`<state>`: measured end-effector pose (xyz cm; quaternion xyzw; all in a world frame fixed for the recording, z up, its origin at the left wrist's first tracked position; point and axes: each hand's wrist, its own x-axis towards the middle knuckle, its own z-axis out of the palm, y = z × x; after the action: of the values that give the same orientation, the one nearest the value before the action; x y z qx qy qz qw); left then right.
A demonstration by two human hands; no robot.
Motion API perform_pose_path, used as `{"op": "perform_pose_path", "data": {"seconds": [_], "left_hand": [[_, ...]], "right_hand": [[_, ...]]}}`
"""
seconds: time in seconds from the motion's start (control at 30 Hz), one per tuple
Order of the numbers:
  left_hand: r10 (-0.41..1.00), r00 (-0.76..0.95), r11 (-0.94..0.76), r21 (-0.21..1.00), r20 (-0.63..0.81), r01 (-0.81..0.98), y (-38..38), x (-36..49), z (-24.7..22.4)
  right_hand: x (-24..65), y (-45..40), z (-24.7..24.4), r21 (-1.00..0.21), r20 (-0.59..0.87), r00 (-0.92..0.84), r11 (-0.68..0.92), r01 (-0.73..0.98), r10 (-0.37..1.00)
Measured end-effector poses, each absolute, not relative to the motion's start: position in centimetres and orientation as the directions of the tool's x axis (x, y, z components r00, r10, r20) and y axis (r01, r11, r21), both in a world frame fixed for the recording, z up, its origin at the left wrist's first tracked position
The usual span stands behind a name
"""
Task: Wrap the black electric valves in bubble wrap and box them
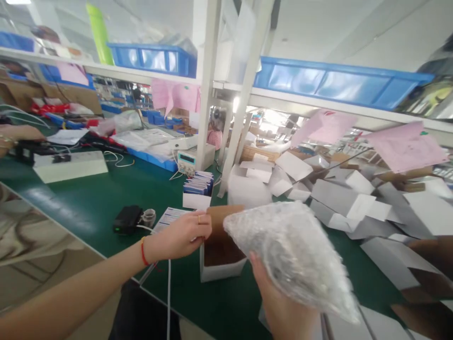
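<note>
My left hand (189, 233), with a ring and a red bracelet, is closed at the upper left edge of an open carton (222, 273). The carton is white outside and brown inside, and its lid stands up at the back. My right hand (279, 297) grips a bubble-wrap bag (293, 250) from below, just right of the carton's opening. Something greyish shows through the wrap, too blurred to name. Left of my left hand lie a printed sheet (171, 217) and a black device (128, 219) beside a small clear round piece (148, 217).
Many white cartons (339, 198) are heaped on the right. A box of blue-and-white booklets (197, 198) stands behind, near a bench meter (186, 163) and the shelf post (207, 85). Blue bins (339, 82) sit on the shelf. Another person's hand (21, 133) is at far left.
</note>
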<state>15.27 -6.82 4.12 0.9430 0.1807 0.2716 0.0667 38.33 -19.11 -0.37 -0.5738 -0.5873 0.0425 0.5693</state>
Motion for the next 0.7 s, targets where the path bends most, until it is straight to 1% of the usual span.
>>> {"op": "perform_pose_path", "data": {"seconds": [0.07,0.13,0.17,0.2,0.23,0.27,0.3,0.37,0.43,0.5,0.57,0.6,0.63,0.7], "left_hand": [[0.332,0.817,-0.943,0.197,0.472,0.269,-7.1,15.2,4.0],[0.286,0.837,-0.958,0.153,0.467,0.242,-7.0,15.0,4.1],[0.266,0.843,-0.964,0.129,0.469,0.232,-6.9,14.7,4.1],[0.249,0.847,-0.968,0.106,0.470,0.226,-6.7,14.5,4.2],[0.237,0.851,-0.971,0.087,0.469,0.222,-6.6,14.3,4.3],[0.231,0.853,-0.972,0.075,0.468,0.222,-6.5,14.2,4.3],[0.232,0.853,-0.972,0.072,0.468,0.225,-6.4,14.1,4.3],[0.236,0.851,-0.970,0.062,0.469,0.235,-6.4,14.1,4.2],[0.262,0.831,-0.962,0.062,0.490,0.266,-6.8,14.3,4.2],[0.324,0.769,-0.938,0.081,0.551,0.337,-7.7,14.5,4.5],[0.383,0.671,-0.913,0.152,0.635,0.378,-9.2,14.7,4.8],[0.390,0.647,-0.913,0.184,0.655,0.364,-10.1,14.8,4.9],[0.382,0.650,-0.919,0.200,0.656,0.338,-10.9,14.9,5.0],[0.337,0.709,-0.940,0.174,0.620,0.294,-12.3,15.2,4.9]], "right_hand": [[38.0,-18.5,1.0,-0.555,0.745,0.211,0.414,0.721,0.632],[37.7,-18.1,2.3,-0.355,0.806,0.004,0.477,0.804,0.592],[37.6,-18.1,2.9,-0.249,0.792,-0.109,0.482,0.840,0.600],[37.5,-18.1,3.5,-0.156,0.748,-0.202,0.465,0.872,0.632],[37.3,-18.1,4.0,-0.085,0.681,-0.265,0.433,0.897,0.683],[37.1,-18.0,4.6,-0.045,0.601,-0.296,0.400,0.915,0.743],[36.9,-17.9,5.2,-0.028,0.510,-0.310,0.375,0.926,0.803],[36.3,-17.4,6.6,-0.046,0.312,-0.332,0.363,0.931,0.890],[35.9,-16.6,7.9,-0.103,0.129,-0.383,0.396,0.912,0.915],[35.7,-15.7,8.9,-0.161,0.014,-0.425,0.422,0.892,0.905],[35.7,-15.1,9.5,-0.189,-0.031,-0.438,0.425,0.885,0.898],[35.8,-14.9,9.7,-0.191,-0.041,-0.438,0.424,0.885,0.898],[35.8,-14.9,9.8,-0.182,-0.041,-0.440,0.426,0.886,0.897],[35.8,-15.3,10.1,-0.118,-0.005,-0.447,0.443,0.889,0.895]]}}
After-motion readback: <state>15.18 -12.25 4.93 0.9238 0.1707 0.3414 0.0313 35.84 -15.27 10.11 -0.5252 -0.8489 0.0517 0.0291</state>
